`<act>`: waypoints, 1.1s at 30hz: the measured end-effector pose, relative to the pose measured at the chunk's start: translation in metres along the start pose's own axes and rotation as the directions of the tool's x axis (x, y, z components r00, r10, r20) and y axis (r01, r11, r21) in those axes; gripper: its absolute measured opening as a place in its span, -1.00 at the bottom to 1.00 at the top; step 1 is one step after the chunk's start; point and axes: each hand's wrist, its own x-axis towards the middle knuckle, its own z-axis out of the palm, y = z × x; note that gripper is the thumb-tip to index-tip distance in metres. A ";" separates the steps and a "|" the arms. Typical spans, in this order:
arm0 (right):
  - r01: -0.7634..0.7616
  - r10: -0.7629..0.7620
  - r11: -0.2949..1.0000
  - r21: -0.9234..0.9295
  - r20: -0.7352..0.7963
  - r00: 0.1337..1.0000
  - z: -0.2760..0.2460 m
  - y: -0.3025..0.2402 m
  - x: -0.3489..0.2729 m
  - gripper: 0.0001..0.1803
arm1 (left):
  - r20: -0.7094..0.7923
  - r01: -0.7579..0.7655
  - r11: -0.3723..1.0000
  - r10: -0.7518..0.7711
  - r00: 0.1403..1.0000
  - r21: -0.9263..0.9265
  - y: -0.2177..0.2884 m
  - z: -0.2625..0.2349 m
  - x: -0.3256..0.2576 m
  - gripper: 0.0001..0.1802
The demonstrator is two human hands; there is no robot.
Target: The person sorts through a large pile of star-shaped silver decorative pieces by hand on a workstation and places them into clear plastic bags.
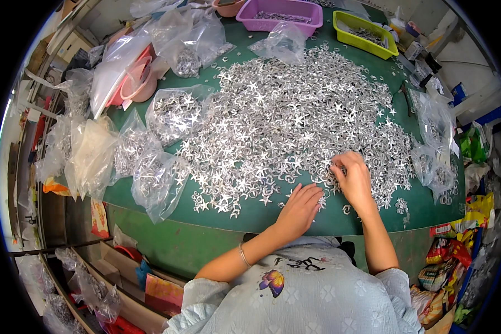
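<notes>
I cannot tell if the right hand, fingers curled, pinches anything. The left hand, fingers close together, hides what lies under it. Silver pieces fill the frame's centre.

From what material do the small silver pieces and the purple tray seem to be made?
The silver pieces look like bright, polished metal, judging by their sharp white glints, though metal-coated plastic is possible. The purple tray seems moulded plastic: even colour, smooth walls and rounded rim.
</notes>
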 end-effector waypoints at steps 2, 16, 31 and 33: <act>0.166 -0.193 0.970 -0.175 -0.152 0.969 0.009 0.007 0.007 -0.86 | 0.002 -0.004 1.000 0.004 1.000 -0.002 0.002 -0.001 0.001 -0.61; 0.190 -0.249 0.965 0.180 0.408 0.879 -0.008 0.006 -0.020 -0.90 | -0.226 0.104 0.987 -0.130 0.965 -0.125 0.006 -0.005 0.007 -0.64; 0.174 -0.220 0.951 -0.255 -0.163 0.962 0.016 0.030 0.052 -0.92 | -0.046 -0.051 0.991 0.057 0.997 0.120 0.009 -0.004 -0.002 -0.69; 0.152 -0.201 0.956 -0.251 -0.185 0.962 0.013 0.029 0.049 -0.95 | -0.026 -0.070 0.991 0.074 0.997 0.112 0.007 -0.005 -0.002 -0.68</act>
